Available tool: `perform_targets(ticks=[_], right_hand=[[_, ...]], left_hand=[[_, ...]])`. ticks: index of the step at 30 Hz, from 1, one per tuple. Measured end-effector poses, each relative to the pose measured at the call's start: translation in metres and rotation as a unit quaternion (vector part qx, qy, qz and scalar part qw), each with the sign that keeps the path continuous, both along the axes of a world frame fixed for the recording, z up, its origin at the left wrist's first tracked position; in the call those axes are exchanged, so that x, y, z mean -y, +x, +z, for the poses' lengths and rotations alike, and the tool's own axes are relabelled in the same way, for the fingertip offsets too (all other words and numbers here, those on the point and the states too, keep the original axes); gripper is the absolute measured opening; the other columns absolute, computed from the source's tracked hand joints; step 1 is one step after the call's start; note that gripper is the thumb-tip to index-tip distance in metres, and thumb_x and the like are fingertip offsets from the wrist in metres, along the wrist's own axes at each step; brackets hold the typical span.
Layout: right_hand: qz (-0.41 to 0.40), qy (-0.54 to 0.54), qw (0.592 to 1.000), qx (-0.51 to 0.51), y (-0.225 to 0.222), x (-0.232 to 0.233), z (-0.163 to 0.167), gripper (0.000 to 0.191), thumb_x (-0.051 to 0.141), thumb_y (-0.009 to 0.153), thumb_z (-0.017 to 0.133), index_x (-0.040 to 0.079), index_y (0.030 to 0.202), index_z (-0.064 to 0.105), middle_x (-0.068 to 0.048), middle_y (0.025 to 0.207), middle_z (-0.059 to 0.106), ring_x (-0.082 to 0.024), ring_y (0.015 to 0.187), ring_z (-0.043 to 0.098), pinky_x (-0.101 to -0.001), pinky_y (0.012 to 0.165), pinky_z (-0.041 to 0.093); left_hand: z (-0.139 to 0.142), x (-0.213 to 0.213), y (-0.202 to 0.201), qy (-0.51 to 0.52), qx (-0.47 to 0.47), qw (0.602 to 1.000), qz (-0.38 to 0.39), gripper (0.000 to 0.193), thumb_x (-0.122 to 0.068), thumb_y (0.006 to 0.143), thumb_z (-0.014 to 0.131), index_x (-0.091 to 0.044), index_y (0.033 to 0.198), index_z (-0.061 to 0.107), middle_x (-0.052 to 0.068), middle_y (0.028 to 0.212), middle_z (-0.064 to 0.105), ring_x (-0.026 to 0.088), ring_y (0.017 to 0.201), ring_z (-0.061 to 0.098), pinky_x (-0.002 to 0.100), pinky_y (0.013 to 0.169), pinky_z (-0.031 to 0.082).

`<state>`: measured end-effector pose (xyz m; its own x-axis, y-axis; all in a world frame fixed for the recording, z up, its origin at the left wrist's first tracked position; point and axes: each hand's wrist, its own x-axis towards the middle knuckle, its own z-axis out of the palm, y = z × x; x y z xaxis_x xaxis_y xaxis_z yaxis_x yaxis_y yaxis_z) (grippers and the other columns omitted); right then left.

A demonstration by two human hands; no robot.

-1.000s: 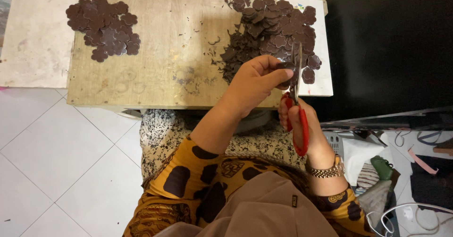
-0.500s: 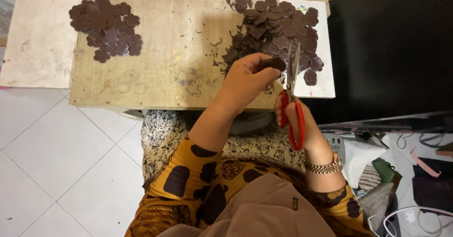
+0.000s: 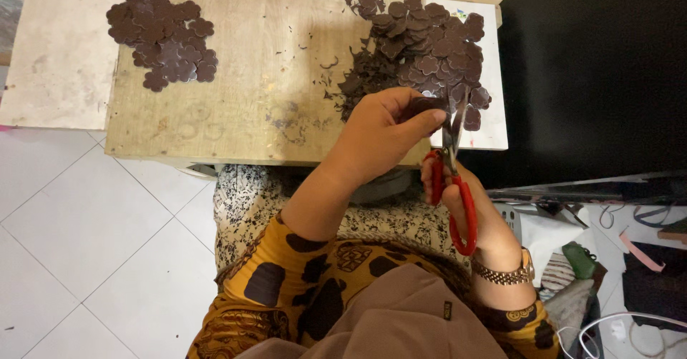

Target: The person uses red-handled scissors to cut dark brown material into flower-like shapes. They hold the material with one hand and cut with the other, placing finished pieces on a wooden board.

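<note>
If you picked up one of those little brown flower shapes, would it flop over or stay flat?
The thin dark brown flower-shaped piece probably stays fairly flat: it juts from the left hand without drooping. It is likely light, since a fingertip pinch holds it. It seems soft enough for the red-handled scissors to trim, judging by the curled brown offcuts.

Red-handled scissors (image 3: 451, 187). Dark brown flower-shaped pieces (image 3: 163, 38) in two piles on pale tan wooden board (image 3: 272, 58). Mustard sleeves (image 3: 300, 273) with dark brown blotches. White floor tiles (image 3: 86, 230) left of board. Black panel (image 3: 594, 73) right of board.
</note>
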<state>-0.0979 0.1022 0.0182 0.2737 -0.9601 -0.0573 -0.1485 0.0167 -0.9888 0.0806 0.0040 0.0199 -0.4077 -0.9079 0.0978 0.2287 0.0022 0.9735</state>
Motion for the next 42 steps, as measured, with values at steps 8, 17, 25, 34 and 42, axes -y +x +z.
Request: perform_targets(ticks=[8,17,25,34,42], right_hand=[[-0.015,-0.03,0.999,-0.038,0.004,0.0,0.006,0.088,0.088,0.086,0.047,0.003,0.108,0.057,-0.001,0.09,0.049,-0.012,0.082,0.046,-0.0263,0.074,0.04],[-0.016,-0.029,0.999,-0.043,0.001,0.001,0.0,0.089,0.092,0.083,0.044,0.005,0.102,0.055,0.0,0.085,0.047,-0.011,0.077,0.044,-0.0253,0.069,0.038],[-0.019,-0.021,0.999,-0.032,0.001,0.0,-0.001,0.085,0.09,0.086,0.045,0.006,0.097,0.054,0.0,0.083,0.046,-0.011,0.075,0.043,-0.0265,0.068,0.037],[-0.042,-0.003,0.999,0.001,-0.001,-0.002,-0.007,0.078,0.085,0.088,0.049,0.008,0.093,0.053,0.002,0.079,0.044,-0.01,0.069,0.04,-0.0256,0.061,0.034],[-0.054,-0.036,0.998,-0.026,-0.003,0.001,-0.015,0.074,0.082,0.09,0.049,0.009,0.093,0.052,0.002,0.08,0.046,-0.009,0.068,0.042,-0.0248,0.06,0.035]], left_hand=[[0.01,-0.005,0.003,-0.018,0.041,0.999,0.015,0.023,-0.026,0.094,0.073,-0.003,0.093,0.074,-0.002,0.077,0.07,0.003,0.07,0.059,0.021,0.062,0.049],[0.015,-0.008,0.0,-0.012,0.054,0.998,0.02,0.021,-0.023,0.094,0.071,-0.003,0.092,0.075,-0.004,0.073,0.066,0.003,0.065,0.054,0.021,0.057,0.045],[0.011,-0.007,-0.001,-0.019,0.023,0.999,0.02,0.021,-0.022,0.095,0.071,-0.002,0.092,0.074,-0.003,0.075,0.067,0.003,0.067,0.054,0.021,0.059,0.046],[0.007,-0.006,-0.002,-0.016,0.015,1.0,0.021,0.02,-0.022,0.094,0.071,-0.002,0.092,0.074,-0.002,0.077,0.071,0.003,0.069,0.059,0.021,0.062,0.05],[0.001,-0.004,-0.006,0.03,-0.074,0.997,-0.017,0.016,-0.016,0.095,0.072,-0.003,0.104,0.069,0.001,0.087,0.072,0.006,0.077,0.064,0.023,0.066,0.052]])
